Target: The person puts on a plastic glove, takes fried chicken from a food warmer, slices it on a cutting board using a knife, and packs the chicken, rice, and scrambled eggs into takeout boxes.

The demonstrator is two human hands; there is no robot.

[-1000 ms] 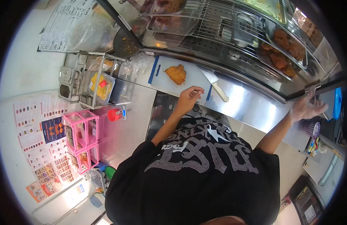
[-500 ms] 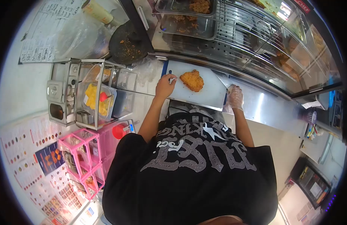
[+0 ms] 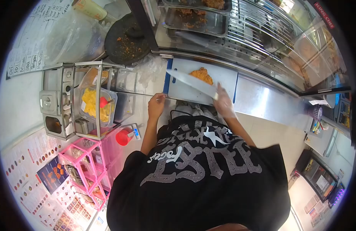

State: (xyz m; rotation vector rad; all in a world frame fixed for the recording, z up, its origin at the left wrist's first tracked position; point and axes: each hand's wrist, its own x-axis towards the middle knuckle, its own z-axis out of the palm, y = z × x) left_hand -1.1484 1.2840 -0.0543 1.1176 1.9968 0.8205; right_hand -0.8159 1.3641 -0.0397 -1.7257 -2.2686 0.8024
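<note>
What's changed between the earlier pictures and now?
The right hand has taken hold of the knife, which lay at the right edge of the cutting board, and brought it left over the board. The left hand has moved to the board's near left corner. The chicken is still on the board.

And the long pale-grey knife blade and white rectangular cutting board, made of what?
Knife blade: likely steel, smooth-looking, going by its flat grey face; blur hides the finer finish.
Cutting board: probably plastic, fairly matte, from its even white, grainless surface.
</note>
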